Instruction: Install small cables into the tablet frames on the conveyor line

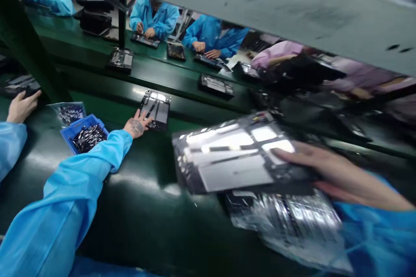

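My left hand (138,124) reaches far forward with fingers spread, touching the near edge of a dark device panel (156,109) lying on the green belt. My right hand (320,172) grips the right side of a larger open device panel (238,160) with white and silver parts, holding it tilted above the bench; the view there is smeared by motion. Under it lies a stack of shiny plastic bags (292,225).
A blue bin (85,135) of small dark parts and a plastic bag of parts (69,112) sit left of my arm. Another person's hand (22,106) rests at far left. Across the belt (97,52), several workers in blue coats handle similar panels.
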A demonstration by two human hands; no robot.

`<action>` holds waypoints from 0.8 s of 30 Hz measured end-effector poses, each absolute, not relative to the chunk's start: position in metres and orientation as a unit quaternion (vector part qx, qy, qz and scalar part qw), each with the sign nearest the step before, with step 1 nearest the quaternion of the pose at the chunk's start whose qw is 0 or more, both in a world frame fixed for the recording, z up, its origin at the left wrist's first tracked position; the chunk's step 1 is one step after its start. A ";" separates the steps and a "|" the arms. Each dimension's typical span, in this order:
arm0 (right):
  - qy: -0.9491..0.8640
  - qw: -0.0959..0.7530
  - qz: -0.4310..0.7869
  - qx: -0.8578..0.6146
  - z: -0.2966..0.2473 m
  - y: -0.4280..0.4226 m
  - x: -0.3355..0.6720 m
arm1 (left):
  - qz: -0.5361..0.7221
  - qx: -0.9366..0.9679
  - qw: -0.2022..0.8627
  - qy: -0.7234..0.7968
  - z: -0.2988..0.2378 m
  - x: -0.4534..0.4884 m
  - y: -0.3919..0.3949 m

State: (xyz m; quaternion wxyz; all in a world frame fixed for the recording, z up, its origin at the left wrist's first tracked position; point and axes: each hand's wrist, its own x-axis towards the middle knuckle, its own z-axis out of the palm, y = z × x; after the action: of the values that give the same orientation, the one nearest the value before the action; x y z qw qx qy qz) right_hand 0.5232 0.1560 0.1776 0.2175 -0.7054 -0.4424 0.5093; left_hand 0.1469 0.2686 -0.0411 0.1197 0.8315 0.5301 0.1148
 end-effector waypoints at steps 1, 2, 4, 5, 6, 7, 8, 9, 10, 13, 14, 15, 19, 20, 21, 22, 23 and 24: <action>-0.413 0.203 0.557 -0.691 0.166 0.148 0.520 | 0.111 0.831 0.120 0.531 -0.039 0.148 0.281; -0.397 0.180 0.604 -0.667 0.153 0.144 0.512 | 0.107 0.831 0.120 0.532 -0.035 0.150 0.291; -0.418 0.115 0.671 -0.602 0.125 0.150 0.489 | 0.096 0.831 0.119 0.534 -0.023 0.148 0.299; -0.446 0.073 0.689 -0.566 0.110 0.157 0.475 | 0.090 0.831 0.117 0.537 -0.013 0.144 0.297; -0.475 0.030 0.701 -0.531 0.096 0.168 0.460 | 0.083 0.829 0.112 0.541 -0.001 0.137 0.292; -0.500 -0.013 0.710 -0.496 0.082 0.180 0.444 | 0.083 0.828 0.103 0.545 0.012 0.126 0.281; -0.522 -0.052 0.714 -0.463 0.068 0.193 0.429 | 0.095 0.827 0.094 0.546 0.027 0.113 0.265; -0.544 -0.085 0.713 -0.434 0.056 0.207 0.414 | 0.111 0.825 0.084 0.547 0.041 0.098 0.243; -0.568 -0.117 0.706 -0.408 0.046 0.220 0.400 | 0.160 0.822 0.073 0.542 0.053 0.082 0.217; -0.667 -0.194 0.622 -0.360 0.023 0.253 0.366 | 0.254 0.752 0.092 0.601 0.066 0.036 0.123; -0.694 -0.215 0.588 -0.356 0.018 0.259 0.357 | 0.265 0.694 0.110 0.660 0.061 0.023 0.093; -0.714 -0.229 0.559 -0.355 0.014 0.263 0.349 | 0.263 0.631 0.133 0.718 0.051 0.013 0.066; -0.787 -0.184 0.401 -0.431 0.005 0.247 0.329 | 0.242 0.553 0.147 0.784 -0.007 -0.002 0.011; -0.809 -0.137 0.333 -0.464 0.005 0.235 0.328 | 0.241 0.548 0.149 0.787 -0.019 0.000 0.008; -0.827 -0.077 0.264 -0.491 0.006 0.221 0.330 | 0.241 0.547 0.151 0.787 -0.029 0.003 0.007; -0.837 -0.010 0.208 -0.507 0.007 0.204 0.334 | 0.239 0.548 0.151 0.787 -0.036 0.007 0.008; -0.841 0.058 0.170 -0.511 0.010 0.186 0.343 | 0.236 0.551 0.150 0.786 -0.040 0.011 0.010; -0.841 0.114 0.152 -0.506 0.012 0.166 0.355 | 0.232 0.555 0.148 0.785 -0.043 0.016 0.012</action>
State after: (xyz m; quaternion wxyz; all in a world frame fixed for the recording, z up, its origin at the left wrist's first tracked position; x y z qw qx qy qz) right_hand 0.3548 0.1657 0.0123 0.1141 -0.5063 -0.8411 0.1524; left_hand 0.0155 0.0116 -0.0434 0.1476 0.5546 0.7854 0.2319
